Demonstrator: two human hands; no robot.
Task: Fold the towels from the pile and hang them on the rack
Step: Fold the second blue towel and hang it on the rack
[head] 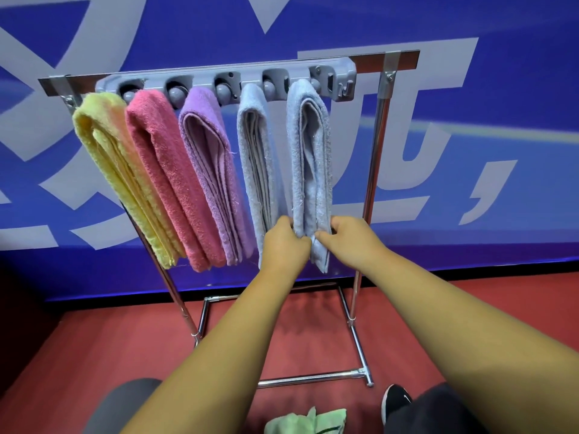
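**Q:** Where does the right-hand pale blue towel (310, 158) lie relative to the hands?

**A:** It hangs folded from the slot nearest the right end of the rack (374, 170). Its lower part passes between the two hands. The left hand (283, 242) grips its left edge and the right hand (347, 242) its right edge, at the same height, just above the bottom hem. The hem hangs free below both hands.

**Q:** What is the state of the fingers?

**A:** The left fingers (286, 222) are curled round the folded layers from the left. The right fingers (338, 222) are curled round them from the right, with the thumb pressed on the front face. Both hands pinch the cloth, and the two thumbs nearly meet on it.

**Q:** What does the holder carry?

**A:** The grey holder strip (225, 79) is fixed along the rack's top bar, and one folded towel hangs from each of its five slots. From the rack's left end these are the yellow towel (116, 170), the pink towel (169, 177), the purple towel (210, 170), the second pale blue towel (255, 158) and the gripped one. The second pale blue towel hangs just beside the left hand; whether they touch cannot be told.

**Q:** What lies elsewhere?

**A:** A green towel (326, 421) lies on the red floor (94, 355) in front of the rack's base, near a black shoe (395, 402). A blue banner (470, 120) stands behind the rack.
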